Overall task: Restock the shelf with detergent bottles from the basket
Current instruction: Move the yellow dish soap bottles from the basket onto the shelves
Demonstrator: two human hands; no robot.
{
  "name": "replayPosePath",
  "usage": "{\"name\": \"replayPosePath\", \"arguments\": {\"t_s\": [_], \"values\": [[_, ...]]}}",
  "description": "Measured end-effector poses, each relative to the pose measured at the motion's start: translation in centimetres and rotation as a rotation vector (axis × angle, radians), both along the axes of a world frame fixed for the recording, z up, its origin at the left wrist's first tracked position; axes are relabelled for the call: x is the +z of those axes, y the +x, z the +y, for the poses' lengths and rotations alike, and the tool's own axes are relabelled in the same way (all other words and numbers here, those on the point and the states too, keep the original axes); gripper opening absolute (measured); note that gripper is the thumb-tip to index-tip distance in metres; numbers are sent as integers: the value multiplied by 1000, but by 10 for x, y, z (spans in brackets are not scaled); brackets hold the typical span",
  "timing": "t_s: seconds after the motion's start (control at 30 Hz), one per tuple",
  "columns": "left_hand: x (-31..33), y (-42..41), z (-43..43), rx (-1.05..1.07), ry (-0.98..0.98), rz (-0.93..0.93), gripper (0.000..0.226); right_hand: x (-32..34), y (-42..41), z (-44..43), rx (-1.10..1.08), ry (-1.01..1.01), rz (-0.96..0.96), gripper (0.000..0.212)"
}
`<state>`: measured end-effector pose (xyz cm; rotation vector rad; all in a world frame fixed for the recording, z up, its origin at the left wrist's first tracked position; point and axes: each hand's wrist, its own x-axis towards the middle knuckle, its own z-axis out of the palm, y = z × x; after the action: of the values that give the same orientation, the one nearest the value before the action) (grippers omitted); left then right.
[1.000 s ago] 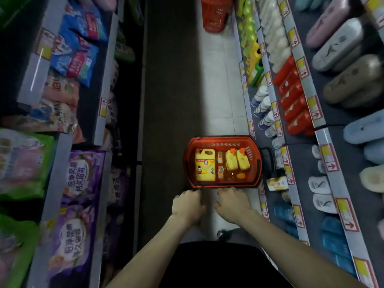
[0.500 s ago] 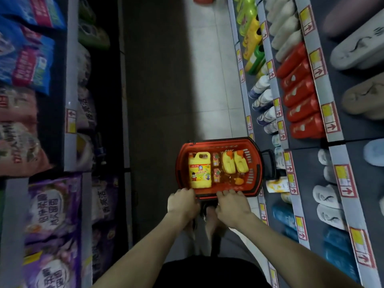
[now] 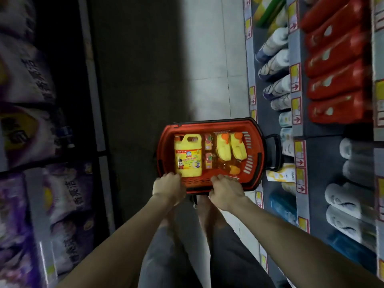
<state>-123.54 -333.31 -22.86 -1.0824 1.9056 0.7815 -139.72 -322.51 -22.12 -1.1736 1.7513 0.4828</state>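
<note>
Both hands are on the near rim of the red basket (image 3: 209,124): left hand (image 3: 168,189) and right hand (image 3: 225,192) each have their fingers curled over the edge, gripping it. Inside there's a big yellow jug (image 3: 188,156) on the left and two smaller yellow bottles (image 3: 223,148) with orange caps lying next to it. The basket is in the aisle right beside the shelf (image 3: 324,146) on the right, which has red bottles (image 3: 338,90) further along. Can't tell if the basket is touching the floor (image 3: 207,69).

Head cam, looks steeply down aisle floor (image 3: 207,59), near basket (image 3: 257,146), single view
</note>
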Motion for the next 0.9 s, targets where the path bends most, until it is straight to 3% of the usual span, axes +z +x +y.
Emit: {"name": "replayPosePath", "arguments": {"t_s": [0.2,0.4,0.5,0.73,0.9], "values": [[-98,-10,-14,71,80,-23,29,-84,-5,-19,-25,48,14,44],[-171,-27,-19,405,122,26,46,-159,-2,-47,-148,85,7,46],[-197,-32,-14,598,97,42,69,-191,1,-56,-245,109,-10,49],[-239,-35,-4,1027,68,84,89,-249,15,-65,-607,146,-26,53],[-252,-27,-4,1186,123,95,78,-272,20,-66,-1031,219,-130,58]]}}
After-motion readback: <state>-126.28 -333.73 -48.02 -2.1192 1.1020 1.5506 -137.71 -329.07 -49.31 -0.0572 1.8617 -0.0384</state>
